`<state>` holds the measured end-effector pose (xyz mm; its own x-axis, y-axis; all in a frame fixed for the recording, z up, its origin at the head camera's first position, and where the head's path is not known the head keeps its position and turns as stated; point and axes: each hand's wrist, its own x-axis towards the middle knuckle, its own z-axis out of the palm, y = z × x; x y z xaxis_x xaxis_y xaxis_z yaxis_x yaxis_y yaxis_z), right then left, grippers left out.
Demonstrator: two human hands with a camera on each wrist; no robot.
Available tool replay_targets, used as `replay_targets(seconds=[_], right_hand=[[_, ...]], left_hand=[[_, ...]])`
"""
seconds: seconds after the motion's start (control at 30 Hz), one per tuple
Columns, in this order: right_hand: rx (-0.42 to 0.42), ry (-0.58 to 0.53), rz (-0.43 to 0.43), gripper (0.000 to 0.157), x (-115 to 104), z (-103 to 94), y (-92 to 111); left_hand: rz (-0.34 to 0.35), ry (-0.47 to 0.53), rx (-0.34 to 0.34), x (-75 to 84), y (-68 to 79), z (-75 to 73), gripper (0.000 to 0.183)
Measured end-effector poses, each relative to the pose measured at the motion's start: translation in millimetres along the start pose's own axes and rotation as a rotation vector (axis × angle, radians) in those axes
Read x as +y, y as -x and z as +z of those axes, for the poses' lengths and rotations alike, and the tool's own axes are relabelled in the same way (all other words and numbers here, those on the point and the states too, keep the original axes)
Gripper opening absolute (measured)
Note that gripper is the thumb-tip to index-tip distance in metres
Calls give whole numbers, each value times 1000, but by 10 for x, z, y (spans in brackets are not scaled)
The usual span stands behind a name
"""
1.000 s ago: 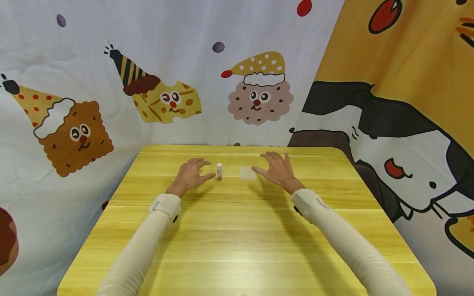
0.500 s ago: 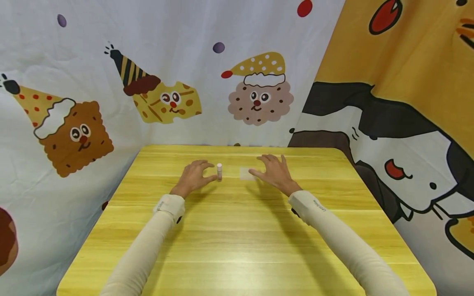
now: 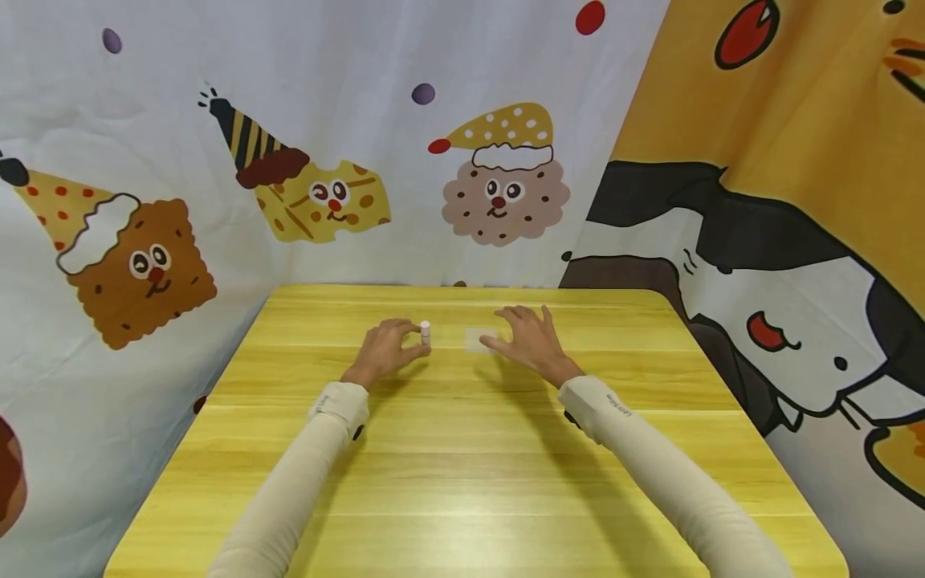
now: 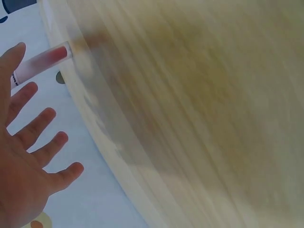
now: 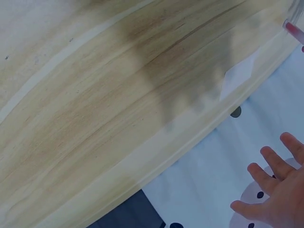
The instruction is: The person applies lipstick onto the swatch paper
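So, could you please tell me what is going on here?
A person's left hand has its thumb and fingers at a small capped tube standing upright on the wood-grain table; whether they grip it is unclear. The right hand, holding nothing, hovers near a pale flat square on the table.

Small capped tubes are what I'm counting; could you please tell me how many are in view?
1. The tube is between the thumb and fingers of the left hand; both wrist views show this same one. Another could be hidden.
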<state>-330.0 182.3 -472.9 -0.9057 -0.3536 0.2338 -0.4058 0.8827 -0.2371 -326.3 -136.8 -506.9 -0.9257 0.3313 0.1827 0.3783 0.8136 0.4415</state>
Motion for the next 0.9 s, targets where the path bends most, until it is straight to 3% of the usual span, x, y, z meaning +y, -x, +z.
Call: replay_targets(seconds=[0.57, 0.9], right_hand=[[-15, 9, -6, 77, -21, 40, 27], [-9, 33, -17, 75, -48, 67, 24]], left_hand=[[8, 53, 56, 20, -72, 121, 26], [-36, 127, 54, 15, -69, 148, 27]])
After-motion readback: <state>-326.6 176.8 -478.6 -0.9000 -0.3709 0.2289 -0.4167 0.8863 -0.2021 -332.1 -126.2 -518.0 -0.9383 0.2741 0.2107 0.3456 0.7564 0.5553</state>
